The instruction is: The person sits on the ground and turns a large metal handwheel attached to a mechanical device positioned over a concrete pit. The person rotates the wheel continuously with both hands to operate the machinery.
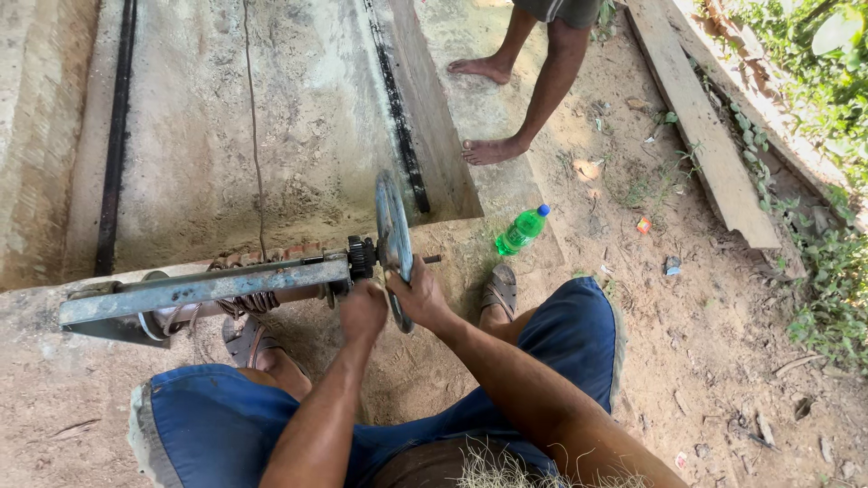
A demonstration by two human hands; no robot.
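Hands are working together: my right hand is gripping the metal wheel, my left hand is clenching the axle beside the steel bar.

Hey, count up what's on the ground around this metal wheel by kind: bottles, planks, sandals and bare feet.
Green plastic bottle with a blue cap: 1
Long weathered wooden plank: 1
Brown strap sandals, one on each foot of the seated person: 2
Bare feet of the person standing nearby: 2
Total: 6
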